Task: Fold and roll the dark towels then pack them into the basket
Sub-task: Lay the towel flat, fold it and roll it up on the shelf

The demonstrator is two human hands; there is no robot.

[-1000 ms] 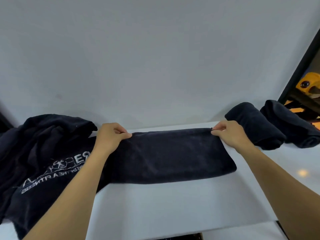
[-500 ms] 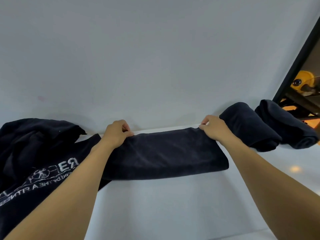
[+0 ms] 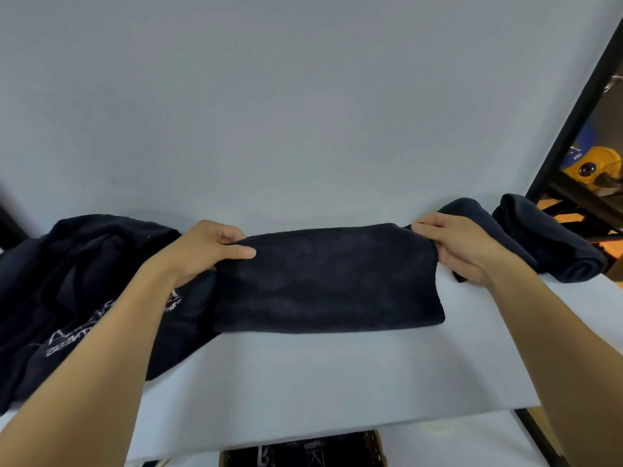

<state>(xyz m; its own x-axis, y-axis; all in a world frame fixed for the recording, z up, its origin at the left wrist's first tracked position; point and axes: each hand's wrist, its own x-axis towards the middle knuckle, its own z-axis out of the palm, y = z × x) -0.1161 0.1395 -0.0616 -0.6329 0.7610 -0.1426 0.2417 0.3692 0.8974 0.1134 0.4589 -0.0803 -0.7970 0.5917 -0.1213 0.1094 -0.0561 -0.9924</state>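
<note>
Left hand [image 3: 205, 251] crosses over the heap of unfolded towels [image 3: 84, 274] and pinches the far left corner of the folded towel [image 3: 327, 281], thumb on top, probably to keep the layers aligned for the next fold or roll. This towel lies flat on the white table [image 3: 303, 382], a dark, soft rectangle with even edges, its left end resting on the heap. Right hand [image 3: 465, 251] pinches the far right corner in the same way. Just beside it, two rolled towels [image 3: 553, 251] wait finished. Under the near table edge something like the basket [image 3: 303, 449] shows, but too little is visible to be sure.
</note>
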